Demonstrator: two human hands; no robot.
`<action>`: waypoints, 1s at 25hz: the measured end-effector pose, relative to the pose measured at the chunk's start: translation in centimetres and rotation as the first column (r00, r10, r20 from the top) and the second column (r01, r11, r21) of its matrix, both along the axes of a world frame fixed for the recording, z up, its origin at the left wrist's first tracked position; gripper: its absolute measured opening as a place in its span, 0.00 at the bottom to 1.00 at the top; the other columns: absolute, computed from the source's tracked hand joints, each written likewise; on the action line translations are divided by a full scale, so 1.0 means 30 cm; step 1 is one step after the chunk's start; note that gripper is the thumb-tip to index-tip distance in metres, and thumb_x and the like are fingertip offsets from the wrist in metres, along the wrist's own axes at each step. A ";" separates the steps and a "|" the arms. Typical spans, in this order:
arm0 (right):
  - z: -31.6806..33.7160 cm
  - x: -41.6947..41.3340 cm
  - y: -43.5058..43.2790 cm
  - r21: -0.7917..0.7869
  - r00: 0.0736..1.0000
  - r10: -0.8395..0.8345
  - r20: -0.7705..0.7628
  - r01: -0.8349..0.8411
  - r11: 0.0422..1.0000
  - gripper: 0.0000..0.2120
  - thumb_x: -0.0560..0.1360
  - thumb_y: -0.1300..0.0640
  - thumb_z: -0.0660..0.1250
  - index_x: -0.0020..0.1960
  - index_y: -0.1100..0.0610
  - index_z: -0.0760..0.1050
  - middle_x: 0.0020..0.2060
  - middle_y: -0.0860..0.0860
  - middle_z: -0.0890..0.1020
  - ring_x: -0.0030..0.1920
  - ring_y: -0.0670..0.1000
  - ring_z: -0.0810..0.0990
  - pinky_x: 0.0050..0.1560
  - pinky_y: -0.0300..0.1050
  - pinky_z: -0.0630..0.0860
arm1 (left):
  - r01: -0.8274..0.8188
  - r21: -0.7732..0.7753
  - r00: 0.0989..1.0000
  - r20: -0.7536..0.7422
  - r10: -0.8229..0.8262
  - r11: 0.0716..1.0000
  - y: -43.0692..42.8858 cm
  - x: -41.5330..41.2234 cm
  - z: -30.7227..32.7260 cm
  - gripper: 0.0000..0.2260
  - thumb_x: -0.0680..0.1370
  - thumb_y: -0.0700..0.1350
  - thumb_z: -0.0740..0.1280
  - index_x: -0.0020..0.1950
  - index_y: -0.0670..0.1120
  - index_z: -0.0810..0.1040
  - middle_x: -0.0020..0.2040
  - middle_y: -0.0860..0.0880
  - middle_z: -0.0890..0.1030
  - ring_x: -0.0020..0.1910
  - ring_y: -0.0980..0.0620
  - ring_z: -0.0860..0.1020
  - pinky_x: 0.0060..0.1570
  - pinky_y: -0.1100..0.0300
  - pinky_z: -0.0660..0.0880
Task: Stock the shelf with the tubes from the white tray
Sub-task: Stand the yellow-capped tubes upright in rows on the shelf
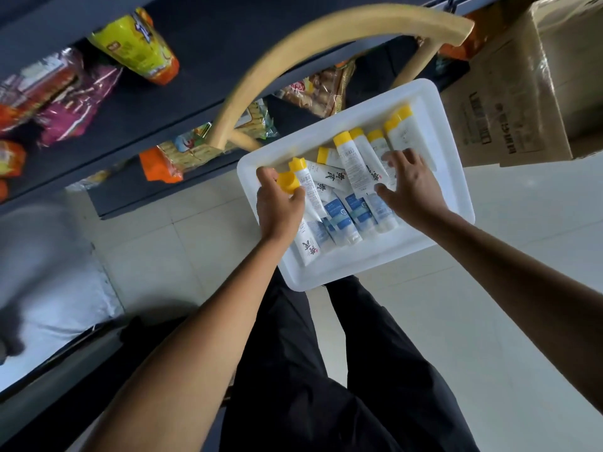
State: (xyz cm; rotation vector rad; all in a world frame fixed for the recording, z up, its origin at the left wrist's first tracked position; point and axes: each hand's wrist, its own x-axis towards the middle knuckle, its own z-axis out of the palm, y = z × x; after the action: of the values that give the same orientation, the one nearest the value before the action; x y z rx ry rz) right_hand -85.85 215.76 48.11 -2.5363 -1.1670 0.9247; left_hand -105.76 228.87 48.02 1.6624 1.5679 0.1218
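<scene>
Pale floor tiles (522,197), evenly lit. A curved wooden chair back (326,31) rises ahead, taped cardboard boxes (522,109) stand right, and left is a dark shelf (195,93) with snack packets (137,44).

A white rectangular plastic tray (359,270) holds yellow-capped white tubes (354,164); dark shelves (202,60) at left carry bright snack packets (137,44).
</scene>
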 end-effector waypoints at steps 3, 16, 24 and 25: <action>-0.100 -0.005 0.112 -0.133 0.997 0.047 -0.053 -0.054 0.990 0.28 0.75 0.54 0.72 0.72 0.59 0.69 0.64 0.59 0.75 0.66 0.60 0.73 0.62 0.53 0.72 | -0.182 -0.019 0.962 0.205 0.182 0.983 -0.017 -0.032 0.089 0.14 0.74 0.39 0.72 0.55 0.44 0.69 0.44 0.52 0.80 0.45 0.47 0.79 0.46 0.54 0.77; -0.329 -0.063 0.374 -0.249 0.983 0.008 0.183 0.038 0.968 0.31 0.73 0.47 0.75 0.69 0.62 0.70 0.62 0.59 0.76 0.61 0.62 0.76 0.53 0.56 0.73 | -0.459 -0.453 0.594 0.484 0.643 0.764 0.037 -0.207 0.290 0.08 0.75 0.39 0.74 0.50 0.43 0.76 0.46 0.50 0.82 0.47 0.50 0.84 0.47 0.56 0.82; -0.062 -0.051 0.318 -0.169 0.984 -0.031 0.178 0.062 0.984 0.23 0.71 0.47 0.72 0.60 0.61 0.76 0.56 0.59 0.78 0.55 0.62 0.78 0.48 0.50 0.71 | -0.507 -0.634 0.455 0.378 0.806 0.584 0.061 -0.196 0.426 0.05 0.79 0.44 0.72 0.45 0.48 0.77 0.53 0.44 0.78 0.50 0.47 0.79 0.42 0.57 0.82; -0.010 -0.052 0.304 -0.141 0.985 -0.050 0.163 0.074 0.987 0.22 0.71 0.47 0.72 0.58 0.60 0.76 0.55 0.58 0.79 0.53 0.62 0.79 0.45 0.48 0.70 | -0.507 -0.654 0.457 0.349 0.818 0.562 0.062 -0.189 0.457 0.05 0.79 0.47 0.72 0.46 0.49 0.78 0.51 0.44 0.79 0.46 0.49 0.79 0.37 0.58 0.81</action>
State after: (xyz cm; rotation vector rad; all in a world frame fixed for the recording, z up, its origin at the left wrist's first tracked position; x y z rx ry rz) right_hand -87.41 224.89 47.80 -2.7923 -1.0909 0.8354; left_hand -111.41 230.73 61.73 0.3959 1.4670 0.6218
